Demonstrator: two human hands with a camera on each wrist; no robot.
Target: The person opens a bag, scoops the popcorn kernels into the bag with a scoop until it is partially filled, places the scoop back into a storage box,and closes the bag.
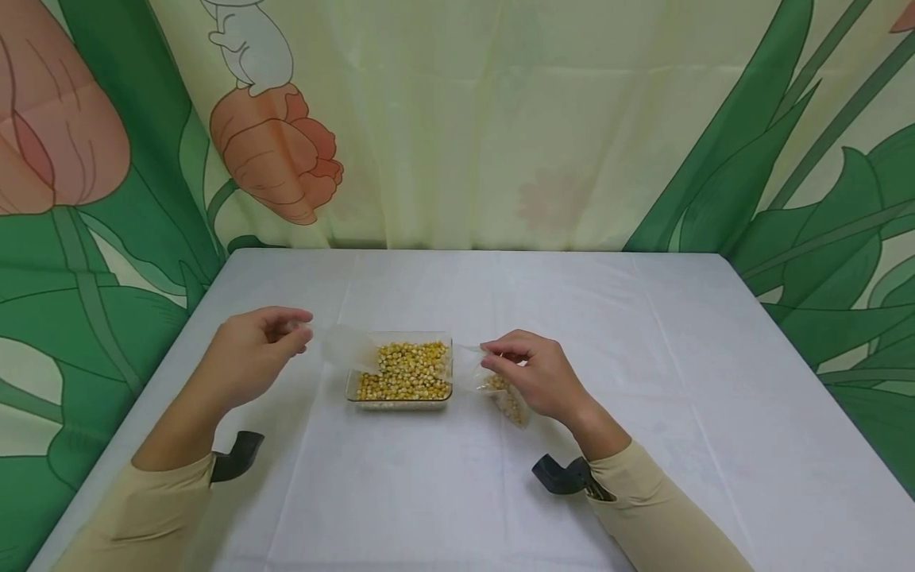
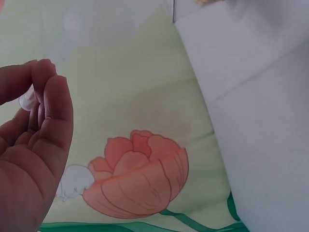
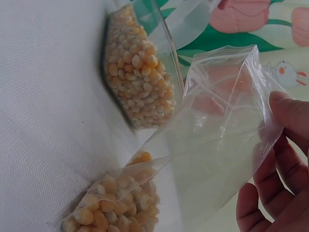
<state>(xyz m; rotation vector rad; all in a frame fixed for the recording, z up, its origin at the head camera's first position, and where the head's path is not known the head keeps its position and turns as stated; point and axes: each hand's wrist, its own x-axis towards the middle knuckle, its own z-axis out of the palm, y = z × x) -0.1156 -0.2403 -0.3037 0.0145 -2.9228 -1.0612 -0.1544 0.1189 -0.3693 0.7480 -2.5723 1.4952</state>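
Note:
My left hand pinches the handle end of a translucent white scoop, whose broad part overlaps the left side of a clear rectangular container. Yellow corn kernels fill much of that container. To its right, my right hand holds a clear plastic bag by its upper edge between thumb and fingers. Corn kernels have gathered in the bag's low end, close to the table. In the left wrist view, a small whitish end shows between the curled fingers of my left hand.
A white cloth covers the table. Behind and beside it hangs a curtain printed with flowers, leaves and a rabbit. Dark curved pieces stick out at both wrists, by the beige sleeves.

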